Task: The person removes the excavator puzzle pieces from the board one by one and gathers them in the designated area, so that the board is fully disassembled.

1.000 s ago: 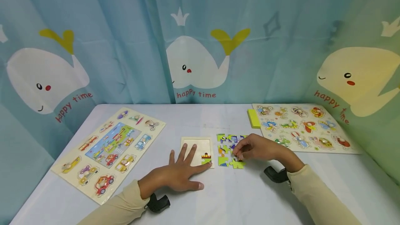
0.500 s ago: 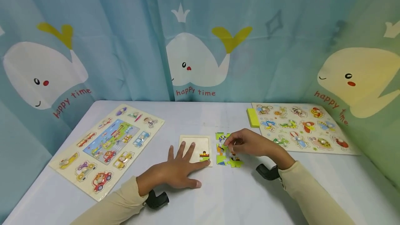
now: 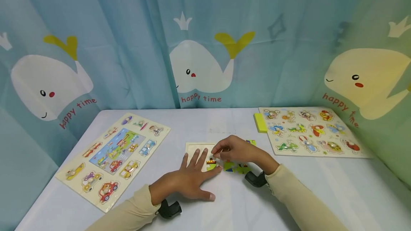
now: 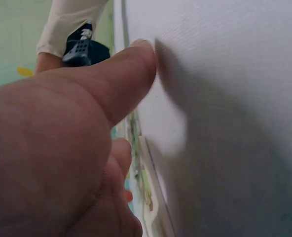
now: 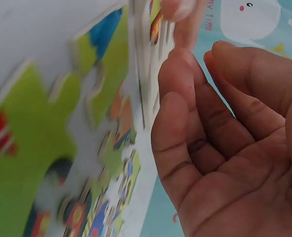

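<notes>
My left hand (image 3: 189, 183) lies with fingers spread over a small wooden puzzle tray (image 3: 199, 143), its fingertips on the tray. One jigsaw piece (image 3: 211, 162) with a red and green print sits in the tray's lower right corner. Thumb and fingers of my right hand (image 3: 239, 149) are bent together in a pinch over the tray's right side; the small jigsaw piece between them is mostly hidden. Beneath that hand are several loose jigsaw pieces (image 3: 229, 167), which the right wrist view shows as green pieces (image 5: 35, 118) beside the hand (image 5: 239, 153).
A large vehicle knob puzzle (image 3: 112, 159) lies at the left. An insect knob puzzle (image 3: 313, 131) lies at the back right, with a yellow block (image 3: 260, 123) at its left edge. A blue whale-print curtain (image 3: 141, 45) stands behind the white table (image 3: 186, 120).
My right hand has moved left from above the loose pieces to the right side of the tray, fingers pinched. The left hand keeps its place on the tray. The head view has shifted slightly.
</notes>
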Available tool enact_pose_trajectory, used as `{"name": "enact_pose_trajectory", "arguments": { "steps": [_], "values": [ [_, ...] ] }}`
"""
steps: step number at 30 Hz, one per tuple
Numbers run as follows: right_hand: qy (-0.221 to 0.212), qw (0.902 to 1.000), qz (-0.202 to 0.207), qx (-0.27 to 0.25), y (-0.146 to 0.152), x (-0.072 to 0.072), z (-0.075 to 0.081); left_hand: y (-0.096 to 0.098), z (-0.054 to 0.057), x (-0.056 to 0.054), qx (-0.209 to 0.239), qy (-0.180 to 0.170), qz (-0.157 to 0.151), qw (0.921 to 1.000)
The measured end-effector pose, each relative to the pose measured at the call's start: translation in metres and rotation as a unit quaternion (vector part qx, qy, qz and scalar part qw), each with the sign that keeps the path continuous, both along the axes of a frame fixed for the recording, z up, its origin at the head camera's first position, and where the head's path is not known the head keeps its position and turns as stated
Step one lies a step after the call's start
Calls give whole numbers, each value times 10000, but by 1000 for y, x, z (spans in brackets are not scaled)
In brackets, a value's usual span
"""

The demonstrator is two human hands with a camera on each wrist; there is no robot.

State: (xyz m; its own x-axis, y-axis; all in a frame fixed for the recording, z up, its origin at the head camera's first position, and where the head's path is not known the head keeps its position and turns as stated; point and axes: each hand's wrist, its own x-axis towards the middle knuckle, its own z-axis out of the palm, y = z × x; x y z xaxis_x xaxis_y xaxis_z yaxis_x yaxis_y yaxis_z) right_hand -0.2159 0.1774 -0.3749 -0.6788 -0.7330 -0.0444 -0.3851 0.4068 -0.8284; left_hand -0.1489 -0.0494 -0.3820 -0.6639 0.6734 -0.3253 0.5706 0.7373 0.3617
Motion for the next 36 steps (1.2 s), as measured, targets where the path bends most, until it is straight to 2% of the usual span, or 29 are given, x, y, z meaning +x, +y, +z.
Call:
{"name": "enact_pose_trajectory", "arguments": {
  "steps": [5,13,17,25,32,36],
  "values": [
    [94,9999,-62,129,-9,0,-1,3,-2,2,-284,26,174,9994],
    [-49,9999,-23,119,-14,0,-8,4,-2,3,-534,-47,219,9983],
    [53,10000,-41,31,-16,0,-7,3,-3,1,-517,-16,230,9984],
    [-91,9993,-125,-353,-18,7,-6,3,-5,1,-496,-99,238,9984],
    [-150,9993,-231,-269,-18,10,-4,3,-6,0,-372,-117,213,9990],
    [-17,9997,-231,-120,-16,7,-4,2,-7,-1,-413,-40,223,9989]
  ]
}}
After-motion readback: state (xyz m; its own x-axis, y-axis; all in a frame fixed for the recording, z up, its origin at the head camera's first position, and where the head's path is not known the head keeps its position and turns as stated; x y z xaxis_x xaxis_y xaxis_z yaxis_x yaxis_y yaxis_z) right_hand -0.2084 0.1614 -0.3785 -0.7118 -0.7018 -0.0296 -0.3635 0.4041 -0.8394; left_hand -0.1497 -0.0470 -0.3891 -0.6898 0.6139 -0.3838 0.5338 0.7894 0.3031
